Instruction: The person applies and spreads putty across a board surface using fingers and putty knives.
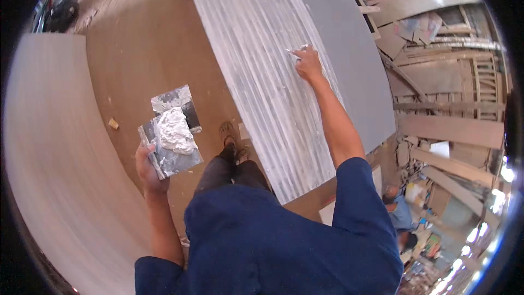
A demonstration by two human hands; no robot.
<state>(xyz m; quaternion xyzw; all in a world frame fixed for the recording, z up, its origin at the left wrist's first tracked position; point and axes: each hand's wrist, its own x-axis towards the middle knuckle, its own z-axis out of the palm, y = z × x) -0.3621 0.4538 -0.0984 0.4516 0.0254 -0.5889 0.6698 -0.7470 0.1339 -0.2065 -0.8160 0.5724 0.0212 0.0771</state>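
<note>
My left hand (148, 170) grips the edge of a flat metal putty plate (180, 163). A thick mound of white putty (176, 131) lies on it. Beyond the mound, a second dark, putty-smeared blade (184, 110) sticks out; how it joins the plate is hidden. Over on the long panel (262, 76), streaked lengthwise with white and grey, my right hand (309, 65) is low at the surface with its fingers closed. White paste shows at the fingertips, and whatever they hold is too small to make out.
A plain grey strip (355, 49) borders the streaked panel on the right. Another pale board (49, 131) curves along the left. A small yellowish block (113, 123) lies on the brown floor. Stacked planks (447, 131) and a person in blue (401, 213) are at the right.
</note>
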